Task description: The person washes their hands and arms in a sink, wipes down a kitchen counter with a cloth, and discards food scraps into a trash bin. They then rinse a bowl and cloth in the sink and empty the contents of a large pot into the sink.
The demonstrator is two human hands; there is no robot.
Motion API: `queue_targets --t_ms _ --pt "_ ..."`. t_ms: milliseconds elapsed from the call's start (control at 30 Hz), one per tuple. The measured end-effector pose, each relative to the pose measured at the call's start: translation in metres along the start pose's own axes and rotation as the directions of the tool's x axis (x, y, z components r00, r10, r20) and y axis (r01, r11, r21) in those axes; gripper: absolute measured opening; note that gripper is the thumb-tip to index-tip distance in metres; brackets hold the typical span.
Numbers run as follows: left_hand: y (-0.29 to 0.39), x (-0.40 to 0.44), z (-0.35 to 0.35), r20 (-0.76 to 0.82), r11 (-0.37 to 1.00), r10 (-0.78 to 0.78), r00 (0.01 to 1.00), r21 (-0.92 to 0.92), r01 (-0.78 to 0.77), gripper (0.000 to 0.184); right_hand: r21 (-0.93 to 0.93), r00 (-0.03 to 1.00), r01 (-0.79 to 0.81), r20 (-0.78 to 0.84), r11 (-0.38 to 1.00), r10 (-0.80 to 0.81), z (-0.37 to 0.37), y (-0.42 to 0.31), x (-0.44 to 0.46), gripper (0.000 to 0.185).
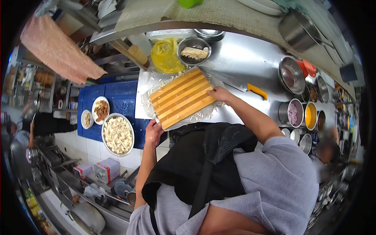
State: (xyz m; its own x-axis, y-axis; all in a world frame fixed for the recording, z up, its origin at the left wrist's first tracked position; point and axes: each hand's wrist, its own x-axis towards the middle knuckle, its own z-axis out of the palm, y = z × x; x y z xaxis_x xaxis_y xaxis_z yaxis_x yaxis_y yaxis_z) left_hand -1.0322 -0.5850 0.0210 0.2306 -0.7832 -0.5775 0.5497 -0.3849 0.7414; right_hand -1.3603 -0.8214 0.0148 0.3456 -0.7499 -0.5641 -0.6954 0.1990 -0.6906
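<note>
A striped wooden cutting board (pixel 182 98) lies at a slant at the counter's near edge, with a few pale shreds on its face. My right hand (pixel 220 95) grips its right edge, thumb on top. My left hand (pixel 154 132) is closed at the lower left corner; its fingertips are partly hidden by the board. Crumpled clear plastic (pixel 196 116) strewn with white shreds shows beneath the board. Beyond the right edge lies a knife (pixel 256 91) with a yellow handle. A yellow plastic bag (pixel 167 55) and a metal bowl (pixel 199 42) holding a pale ridged piece stand behind.
Left, a blue surface (pixel 127 91) carries a big bowl (pixel 132 144) of pale chopped pieces and two smaller dishes. Metal pots, one with sliced onion (pixel 293 113), stand at right. A shelf (pixel 219 17) overhangs the counter. People are at far left and right.
</note>
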Motion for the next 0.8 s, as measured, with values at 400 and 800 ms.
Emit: queue_targets --t_ms 400,800 --pt "-0.022 -0.004 -0.007 -0.091 0.983 -0.027 0.996 0.177 0.042 0.015 0.472 0.935 0.323 -0.025 0.821 -0.353 -0.054 -0.087 -0.077 0.024" --pt "0.024 -0.014 -0.076 -0.156 0.969 0.211 0.965 0.166 -0.185 0.012 0.796 0.901 0.402 -0.433 0.452 -0.038 -0.114 0.066 -0.169 0.037"
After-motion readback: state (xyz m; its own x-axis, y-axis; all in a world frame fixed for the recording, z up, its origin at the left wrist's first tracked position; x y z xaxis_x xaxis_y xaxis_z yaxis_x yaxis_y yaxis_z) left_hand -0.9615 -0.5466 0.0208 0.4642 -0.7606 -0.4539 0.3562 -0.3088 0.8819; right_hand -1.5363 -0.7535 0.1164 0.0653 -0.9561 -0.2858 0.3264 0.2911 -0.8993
